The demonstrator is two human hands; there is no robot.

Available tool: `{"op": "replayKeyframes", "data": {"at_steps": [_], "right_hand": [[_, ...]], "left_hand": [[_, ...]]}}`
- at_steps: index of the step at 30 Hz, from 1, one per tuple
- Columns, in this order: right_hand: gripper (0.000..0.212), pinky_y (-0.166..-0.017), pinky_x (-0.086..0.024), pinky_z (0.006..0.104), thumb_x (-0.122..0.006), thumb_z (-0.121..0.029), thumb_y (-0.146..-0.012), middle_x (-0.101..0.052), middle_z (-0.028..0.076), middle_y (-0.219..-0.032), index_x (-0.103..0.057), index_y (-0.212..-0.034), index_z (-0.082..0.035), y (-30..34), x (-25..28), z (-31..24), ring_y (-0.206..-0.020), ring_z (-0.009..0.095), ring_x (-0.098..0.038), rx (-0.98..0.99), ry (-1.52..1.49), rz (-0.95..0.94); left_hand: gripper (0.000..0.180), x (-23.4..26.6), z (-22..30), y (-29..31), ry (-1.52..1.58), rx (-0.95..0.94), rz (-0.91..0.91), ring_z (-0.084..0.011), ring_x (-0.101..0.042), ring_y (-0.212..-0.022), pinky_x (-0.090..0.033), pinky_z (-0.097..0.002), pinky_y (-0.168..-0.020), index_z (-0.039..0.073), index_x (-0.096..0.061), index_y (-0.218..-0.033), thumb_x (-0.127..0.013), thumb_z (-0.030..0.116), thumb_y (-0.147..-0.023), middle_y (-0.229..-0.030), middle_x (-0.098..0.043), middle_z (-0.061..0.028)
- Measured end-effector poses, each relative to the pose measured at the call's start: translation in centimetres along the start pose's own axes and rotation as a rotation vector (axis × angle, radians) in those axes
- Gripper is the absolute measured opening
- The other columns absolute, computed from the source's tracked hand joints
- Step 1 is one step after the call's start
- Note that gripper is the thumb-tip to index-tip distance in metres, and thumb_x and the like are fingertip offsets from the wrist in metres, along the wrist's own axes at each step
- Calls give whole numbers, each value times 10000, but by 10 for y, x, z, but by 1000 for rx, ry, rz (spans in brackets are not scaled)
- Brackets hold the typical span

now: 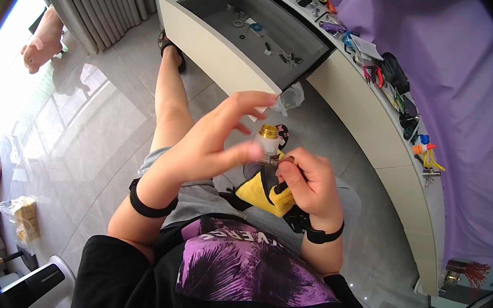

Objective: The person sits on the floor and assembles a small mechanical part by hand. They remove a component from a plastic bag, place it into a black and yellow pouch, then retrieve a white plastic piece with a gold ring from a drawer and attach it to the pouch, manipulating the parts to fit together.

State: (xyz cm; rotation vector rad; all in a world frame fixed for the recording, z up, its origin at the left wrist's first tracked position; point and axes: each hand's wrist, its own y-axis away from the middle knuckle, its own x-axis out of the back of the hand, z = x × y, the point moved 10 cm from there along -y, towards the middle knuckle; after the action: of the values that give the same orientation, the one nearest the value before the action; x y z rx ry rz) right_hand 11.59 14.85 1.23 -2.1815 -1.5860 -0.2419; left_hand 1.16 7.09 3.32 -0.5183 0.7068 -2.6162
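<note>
Over my lap, my right hand (309, 180) pinches a metal fitting between thumb and fingers. Above that fitting stands a small frosted white cylinder (268, 146) with a gold threaded neck, seemingly joined to it. My left hand (215, 139) is beside the cylinder with its fingers apart and slightly blurred. The left thumb tip is close to the cylinder's side; whether it touches, I cannot tell. Below both hands, a yellow and black cloth-like item (258, 196) lies across my lap, partly hidden by the right hand.
Ahead, a grey drawer (215, 31) is pulled out with small loose parts inside. Tools and small items line the white cabinet top (407, 197) on the right, beside a purple cloth (463, 101). A plastic-wrapped box (25, 219) and a white appliance (50, 286) stand at left.
</note>
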Motion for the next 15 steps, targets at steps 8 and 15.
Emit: {"op": "replayKeyframes", "data": {"at_steps": [8, 15], "right_hand": [[136, -537, -428, 259, -592, -106, -913, -602, 89, -699, -586, -863, 20, -1, 13, -1, -564, 146, -540, 49, 31, 135], [106, -539, -442, 278, -610, -85, -895, -617, 118, -752, -586, -858, 11, -6, 6, -8, -565, 201, -548, 128, 183, 153]], "left_hand": [[623, -23, -18, 11, 69, 175, -178, -136, -556, -710, -482, -250, -668, 2, -365, -1308, -723, 135, -815, -978, -624, -113], [515, -24, -31, 20, 195, 424, -252, -105, -530, -550, -394, -221, -502, 12, -358, -1304, -610, 204, -897, -759, -601, -85]]}}
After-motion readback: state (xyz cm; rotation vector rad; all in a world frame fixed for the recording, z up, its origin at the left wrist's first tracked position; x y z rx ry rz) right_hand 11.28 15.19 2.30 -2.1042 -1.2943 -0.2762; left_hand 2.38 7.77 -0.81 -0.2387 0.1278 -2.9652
